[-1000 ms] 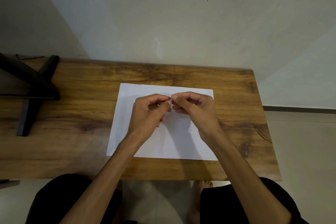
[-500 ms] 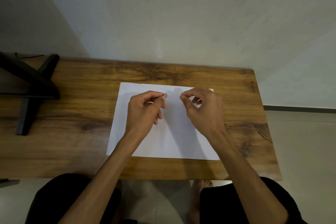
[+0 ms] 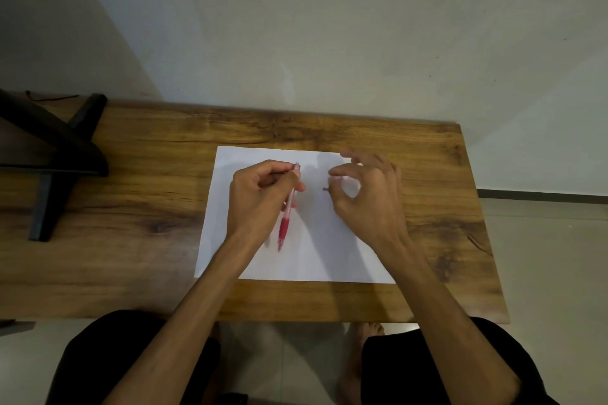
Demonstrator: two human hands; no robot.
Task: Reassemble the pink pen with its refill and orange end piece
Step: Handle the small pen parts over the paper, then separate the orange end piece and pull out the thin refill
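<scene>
Left hand (image 3: pixel 263 199) gripping translucent pink pen barrel with red rubber grip (image 3: pixel 285 217), fingers curled round upper half, red grip end pointing toward person, over white paper sheet (image 3: pixel 316 253). Right hand (image 3: pixel 368 197) hovering just beside, thumb and forefinger pinching small dark piece (image 3: pixel 326 189); too small to tell colour. Hands apart, not touching. Paper lying flat on brown wood-grain tabletop (image 3: pixel 148 207). Black angled stand (image 3: pixel 49 148) sitting at tabletop's left end.

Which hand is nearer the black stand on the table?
Left. The left hand grips the pink pen over the white paper, on the side toward the black stand; the right hand is farther off across the paper.
</scene>
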